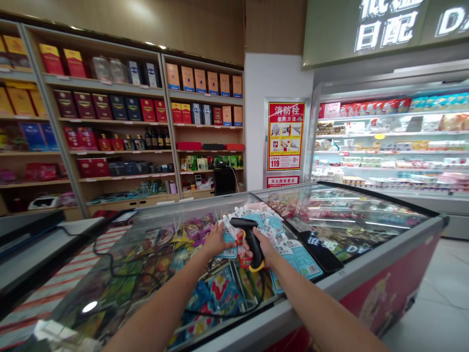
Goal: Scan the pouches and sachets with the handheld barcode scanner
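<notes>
While the right hand (265, 248) is closed around the grip of a black scanner (253, 247), the left hand (214, 240) lies over the near left edge of a pile of white and blue pouches (271, 222), fingers stretched out and partly spread; whether it has hold of one, I cannot tell. The scanner is held upright above the pile, its head turned toward the left hand, with yellow at the foot of its grip. From there a black cord (220, 316) loops down and runs left over the glass, passing behind the left forearm. The pouches lie overlapping on the glass top of a freezer (355, 276), beside a black panel (322, 252) with white lettering. Under the glass are colourful packs (223, 288). Beyond the freezer, boxes (100, 106) and bottles line the shelves at left, a red and yellow poster (287, 136) hangs on the wall, and a lit chiller (388, 134) stands at right.
</notes>
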`<control>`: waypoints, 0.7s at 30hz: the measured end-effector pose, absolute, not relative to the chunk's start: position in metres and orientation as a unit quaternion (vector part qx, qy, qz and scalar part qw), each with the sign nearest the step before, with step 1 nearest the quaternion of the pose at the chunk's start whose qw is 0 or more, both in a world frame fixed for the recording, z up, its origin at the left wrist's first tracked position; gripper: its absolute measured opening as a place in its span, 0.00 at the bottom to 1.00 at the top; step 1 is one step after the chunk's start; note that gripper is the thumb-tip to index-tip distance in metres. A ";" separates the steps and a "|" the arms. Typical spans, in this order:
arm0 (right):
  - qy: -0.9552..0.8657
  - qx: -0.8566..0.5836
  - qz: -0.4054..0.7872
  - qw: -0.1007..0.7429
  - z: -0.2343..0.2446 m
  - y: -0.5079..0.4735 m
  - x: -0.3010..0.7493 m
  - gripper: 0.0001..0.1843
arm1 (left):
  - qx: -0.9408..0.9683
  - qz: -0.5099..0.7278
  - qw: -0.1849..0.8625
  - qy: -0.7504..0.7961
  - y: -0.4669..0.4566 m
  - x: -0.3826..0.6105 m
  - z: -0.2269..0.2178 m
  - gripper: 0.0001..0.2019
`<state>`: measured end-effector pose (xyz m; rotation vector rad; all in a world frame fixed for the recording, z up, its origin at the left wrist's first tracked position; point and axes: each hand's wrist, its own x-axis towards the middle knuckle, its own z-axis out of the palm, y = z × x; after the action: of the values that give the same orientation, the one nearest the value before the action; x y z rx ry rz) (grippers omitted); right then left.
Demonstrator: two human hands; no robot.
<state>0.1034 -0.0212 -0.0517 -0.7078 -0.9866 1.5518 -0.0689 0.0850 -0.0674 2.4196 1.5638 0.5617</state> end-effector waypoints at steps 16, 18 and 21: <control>-0.440 -0.250 0.570 0.647 -0.021 -0.103 0.093 0.30 | 0.957 0.164 -0.065 0.231 -0.015 -0.037 -0.046 0.21; -0.413 -0.247 0.581 0.657 -0.025 -0.115 0.095 0.32 | 0.973 0.130 -0.084 0.170 -0.026 -0.028 -0.052 0.17; -0.354 -0.268 0.578 0.685 -0.041 -0.123 0.099 0.29 | 0.983 0.095 -0.104 0.121 -0.032 -0.027 -0.061 0.16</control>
<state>0.0993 -0.1226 -0.0407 -0.5993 -0.7926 1.2945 -0.0271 -0.0324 -0.0609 3.3101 0.4067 0.3209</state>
